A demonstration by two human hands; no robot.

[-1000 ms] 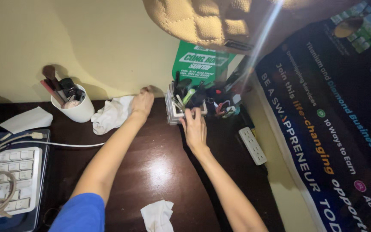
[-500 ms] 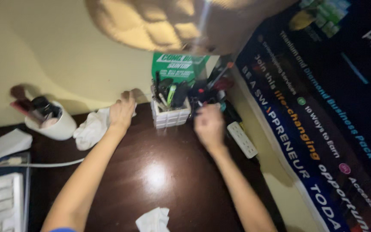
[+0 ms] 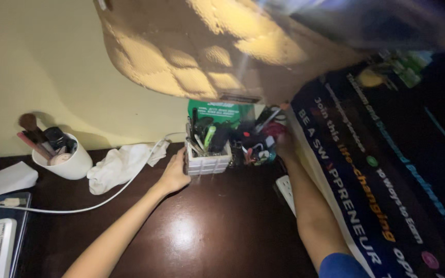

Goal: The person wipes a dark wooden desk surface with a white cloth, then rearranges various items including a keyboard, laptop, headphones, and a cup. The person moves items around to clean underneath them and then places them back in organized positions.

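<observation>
single head-worn view, looking steeply down and forward across a dark wooden desk toward the yellow wall, both forearms reaching away from the lens, close range, quilted object overhanging top of frame

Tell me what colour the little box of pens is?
White, seen in the head view: the pen box.
</observation>
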